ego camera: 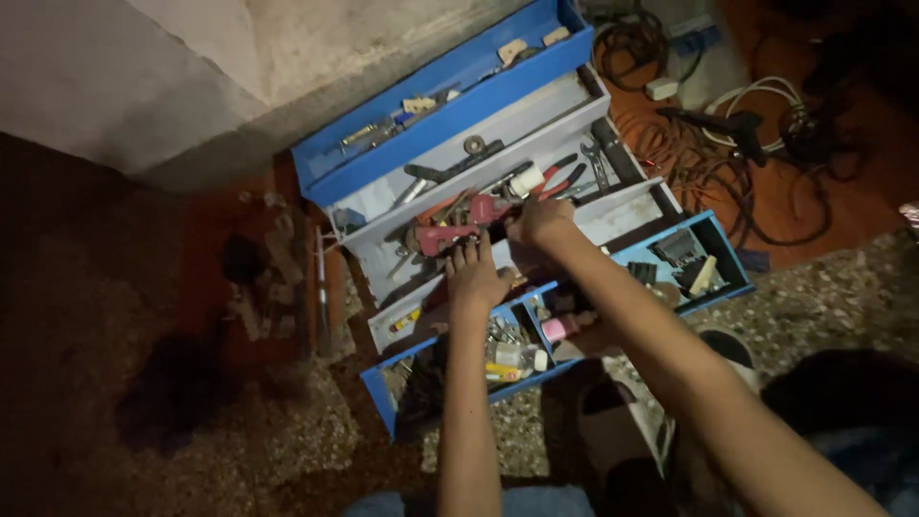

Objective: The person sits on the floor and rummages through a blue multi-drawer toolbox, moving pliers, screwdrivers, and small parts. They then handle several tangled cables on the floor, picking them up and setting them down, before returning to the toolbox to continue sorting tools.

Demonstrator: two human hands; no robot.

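Observation:
An open blue fold-out toolbox (450, 105) lies on the floor, its grey trays spread in steps. My left hand (476, 276) rests with fingers spread on the middle tray, its fingertips at a red pipe wrench (458, 228). My right hand (538, 220) is curled around the right end of the same wrench, beside red-handled pliers (560, 178). The nearest blue tray (383, 394) holds small bottles and bits under my forearms.
A spanner (597, 163) and other hand tools lie in the upper trays. Tangled cables and a white plug (661, 88) cover the floor at the upper right. Small rusty parts (263, 278) lie left of the box. A pale wall (172, 67) rises behind.

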